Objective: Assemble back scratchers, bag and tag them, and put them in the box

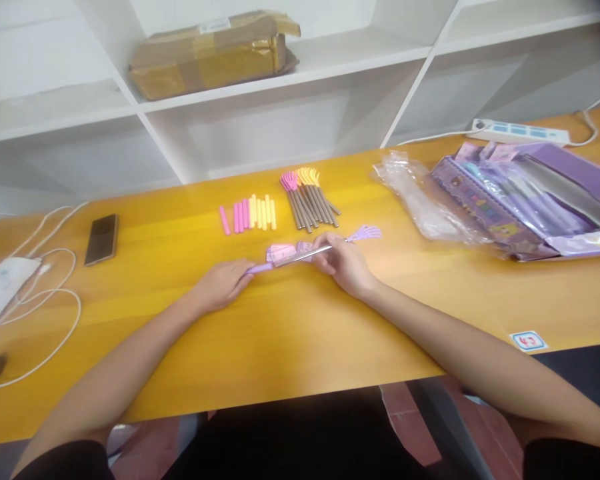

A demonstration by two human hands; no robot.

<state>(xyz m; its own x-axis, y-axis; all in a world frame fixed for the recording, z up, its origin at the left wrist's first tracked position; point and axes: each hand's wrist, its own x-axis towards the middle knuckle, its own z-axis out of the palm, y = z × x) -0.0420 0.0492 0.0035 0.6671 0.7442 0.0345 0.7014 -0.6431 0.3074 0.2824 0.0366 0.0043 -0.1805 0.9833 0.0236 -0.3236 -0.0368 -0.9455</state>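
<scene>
My right hand (345, 263) is closed around the metal rod of a back scratcher (305, 255). Its purple hand-shaped head (365, 233) sticks out to the right of my fingers. My left hand (225, 283) grips a purple tube handle (260, 268), whose end meets the left tip of the rod; whether the two are joined I cannot tell. Just behind them lie small pink-and-purple cards (281, 251). Farther back, pink tubes (241, 216) and yellow tubes (263, 213) lie in a row, beside a bunch of metal-rod back scratchers (310, 203) with pink and yellow heads.
On the right are a clear plastic bag (420, 200) and a purple display box (495, 210) with wrapped items inside. A phone (101, 239) and white cables (77, 293) lie left. A power strip (523, 132) and a shelf with a taped carton (210, 57) stand behind.
</scene>
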